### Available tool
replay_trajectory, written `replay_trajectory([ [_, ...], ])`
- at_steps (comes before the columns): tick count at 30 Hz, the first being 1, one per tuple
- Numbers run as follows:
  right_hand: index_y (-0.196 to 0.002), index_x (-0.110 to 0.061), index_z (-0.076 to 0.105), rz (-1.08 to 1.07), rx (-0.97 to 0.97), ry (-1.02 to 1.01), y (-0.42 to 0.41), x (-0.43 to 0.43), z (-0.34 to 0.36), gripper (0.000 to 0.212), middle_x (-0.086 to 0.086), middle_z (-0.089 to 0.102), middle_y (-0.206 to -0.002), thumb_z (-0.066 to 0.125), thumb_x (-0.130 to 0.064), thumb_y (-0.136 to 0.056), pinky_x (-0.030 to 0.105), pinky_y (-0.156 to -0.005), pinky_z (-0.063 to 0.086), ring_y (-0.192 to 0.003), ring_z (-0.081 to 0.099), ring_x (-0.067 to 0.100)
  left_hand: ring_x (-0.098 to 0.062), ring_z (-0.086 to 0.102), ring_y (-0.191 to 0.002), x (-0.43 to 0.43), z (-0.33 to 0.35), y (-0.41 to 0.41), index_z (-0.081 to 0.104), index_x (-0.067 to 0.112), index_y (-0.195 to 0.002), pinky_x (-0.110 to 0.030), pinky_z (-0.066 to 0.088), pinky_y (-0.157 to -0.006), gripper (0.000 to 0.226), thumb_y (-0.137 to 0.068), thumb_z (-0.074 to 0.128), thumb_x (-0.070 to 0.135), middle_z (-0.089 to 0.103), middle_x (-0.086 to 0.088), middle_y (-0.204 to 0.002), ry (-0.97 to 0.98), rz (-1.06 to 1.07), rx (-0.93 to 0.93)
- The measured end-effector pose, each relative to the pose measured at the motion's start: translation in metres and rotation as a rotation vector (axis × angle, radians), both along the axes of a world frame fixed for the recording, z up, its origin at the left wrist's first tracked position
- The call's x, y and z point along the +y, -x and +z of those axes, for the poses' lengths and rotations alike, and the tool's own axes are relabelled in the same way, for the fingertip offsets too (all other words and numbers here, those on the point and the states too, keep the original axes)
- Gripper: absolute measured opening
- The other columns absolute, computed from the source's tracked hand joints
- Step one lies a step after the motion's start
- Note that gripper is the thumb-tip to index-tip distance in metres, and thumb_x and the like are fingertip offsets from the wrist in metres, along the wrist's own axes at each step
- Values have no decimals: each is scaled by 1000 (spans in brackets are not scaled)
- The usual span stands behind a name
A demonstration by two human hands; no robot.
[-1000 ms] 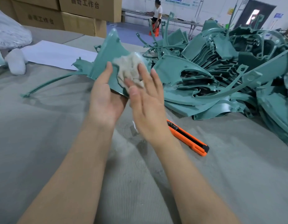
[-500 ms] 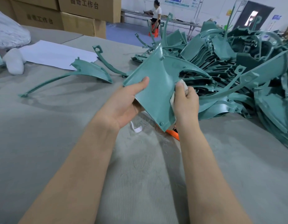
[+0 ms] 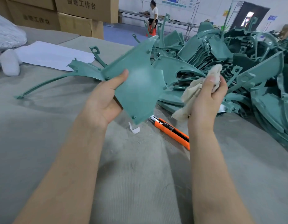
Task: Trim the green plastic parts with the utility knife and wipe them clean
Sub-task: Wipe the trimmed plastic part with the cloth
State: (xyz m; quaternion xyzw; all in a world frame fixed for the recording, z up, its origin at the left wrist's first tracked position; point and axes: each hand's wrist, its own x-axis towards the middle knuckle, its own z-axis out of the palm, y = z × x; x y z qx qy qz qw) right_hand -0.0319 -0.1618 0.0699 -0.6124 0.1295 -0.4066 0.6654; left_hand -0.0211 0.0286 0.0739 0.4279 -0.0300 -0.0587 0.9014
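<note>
My left hand [image 3: 104,101] grips a green plastic panel [image 3: 138,88] by its left edge, thumb across its smooth face, and holds it up above the table. My right hand [image 3: 207,97] holds a crumpled beige cloth [image 3: 193,92] to the right of the panel, apart from it. An orange utility knife [image 3: 172,133] lies on the grey table cover [image 3: 132,175] below the panel, partly hidden behind my right forearm. A big heap of green plastic parts [image 3: 237,65] fills the right side.
Another green part [image 3: 78,73] with a long thin arm lies at the left. A white scrap [image 3: 134,128] sits by the knife. White paper [image 3: 54,55], a white bag [image 3: 9,63] and cardboard boxes [image 3: 78,15] stand at the back left. A person [image 3: 153,15] sits far behind.
The panel has turned so its smooth face points at me, and my left thumb now lies across it. My right hand with the cloth has come off the panel and moved right.
</note>
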Motion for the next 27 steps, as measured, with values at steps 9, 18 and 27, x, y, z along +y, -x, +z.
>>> replay_trajectory([
  [9, -122, -26, 58, 163, 76, 973, 15, 9, 9, 28, -20, 53, -86, 46, -40, -100, 42, -79, 47, -83, 54, 18, -20, 73, -76, 15, 1, 9, 70, 12, -98, -30, 58, -60, 22, -79, 67, 23, 75, -7, -92, -484, -178, -88],
  [18, -72, -20, 50, 195, 79, 573, 18, -3, 25, 29, -5, 49, -65, 57, -33, -97, 28, -57, 41, -59, 50, 8, -29, 39, -137, 20, 7, 16, 42, 7, -143, -50, 26, -115, 107, -77, 5, 83, 41, -13, -148, 223, -513, -329],
  [27, -91, -18, 54, 193, 81, 770, 5, 16, 6, 18, -12, 50, -67, 50, -33, -101, 17, -53, 35, -57, 44, -1, -22, 69, -98, -31, 3, 8, 61, 8, -121, -37, 59, -80, 27, -96, 54, 15, 70, -9, -114, 242, 159, 1],
])
